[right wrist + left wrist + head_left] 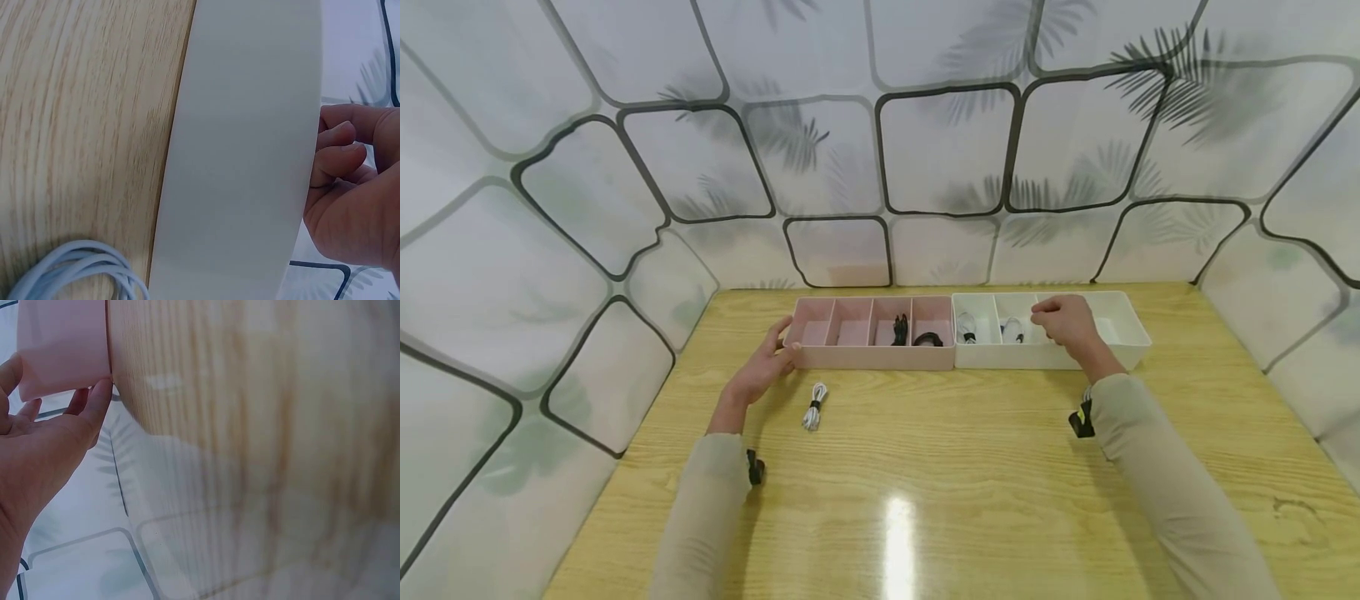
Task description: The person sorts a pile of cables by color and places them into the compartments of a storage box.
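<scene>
At the pink divided box (872, 358), my left hand (765, 367) grips the left end, thumb at the near corner and fingers round the far side. The left wrist view shows the fingertips (101, 390) against the bottom corner of that end. My right hand (1067, 323) hovers over the third compartment of the white divided box (1015, 358), fingers curled and tips close together. Nothing shows between them; part of the hand is hidden behind the wall in the right wrist view. Bundled black cables (900, 329) and bundled white cables (967, 327) lie in other compartments.
A tied white cable (813, 407) lies on the wooden table (940, 467) in front of the pink box. A coiled white cable (81, 269) lies near the right wrist, before the white box. Both boxes stand end to end near the patterned backdrop (940, 250).
</scene>
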`<action>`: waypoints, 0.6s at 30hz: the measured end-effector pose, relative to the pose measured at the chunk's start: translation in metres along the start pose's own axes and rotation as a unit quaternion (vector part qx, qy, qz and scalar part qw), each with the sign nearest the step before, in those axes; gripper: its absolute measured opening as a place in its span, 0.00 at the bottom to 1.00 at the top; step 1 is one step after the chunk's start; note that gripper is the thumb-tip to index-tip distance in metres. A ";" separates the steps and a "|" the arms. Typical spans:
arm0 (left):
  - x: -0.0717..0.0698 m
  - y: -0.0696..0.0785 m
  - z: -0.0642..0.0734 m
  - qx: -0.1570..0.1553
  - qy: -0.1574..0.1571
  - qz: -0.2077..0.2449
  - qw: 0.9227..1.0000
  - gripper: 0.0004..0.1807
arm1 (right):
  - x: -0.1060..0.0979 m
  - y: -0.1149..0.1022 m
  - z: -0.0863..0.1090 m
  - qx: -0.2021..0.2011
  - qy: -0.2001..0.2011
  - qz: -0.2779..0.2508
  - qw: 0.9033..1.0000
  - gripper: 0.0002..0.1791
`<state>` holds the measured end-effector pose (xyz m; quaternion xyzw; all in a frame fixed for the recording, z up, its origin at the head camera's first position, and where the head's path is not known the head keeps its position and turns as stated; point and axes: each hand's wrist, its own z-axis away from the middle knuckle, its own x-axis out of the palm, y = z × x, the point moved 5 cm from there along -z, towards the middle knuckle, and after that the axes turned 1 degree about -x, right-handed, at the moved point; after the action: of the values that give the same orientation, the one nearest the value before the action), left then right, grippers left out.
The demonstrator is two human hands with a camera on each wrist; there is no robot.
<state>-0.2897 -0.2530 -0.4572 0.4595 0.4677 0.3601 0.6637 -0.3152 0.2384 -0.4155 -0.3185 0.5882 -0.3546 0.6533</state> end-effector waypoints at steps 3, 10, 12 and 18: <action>0.001 0.001 0.001 0.000 0.000 0.000 1.000 0.37 | 0.000 0.001 0.000 -0.003 0.001 0.000 1.000 0.19; 0.001 0.002 0.000 0.003 0.002 0.001 1.000 0.35 | -0.004 0.005 -0.001 -0.007 -0.001 -0.032 0.999 0.23; 0.001 0.001 0.000 0.002 0.001 0.005 1.000 0.35 | -0.005 0.007 -0.001 -0.001 -0.004 -0.043 0.999 0.24; 0.000 0.001 0.000 0.000 0.003 0.003 1.000 0.35 | -0.006 0.010 -0.001 0.024 -0.015 -0.086 0.996 0.33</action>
<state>-0.2895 -0.2526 -0.4563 0.4594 0.4683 0.3635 0.6614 -0.3156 0.2485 -0.4208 -0.3574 0.5403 -0.4188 0.6364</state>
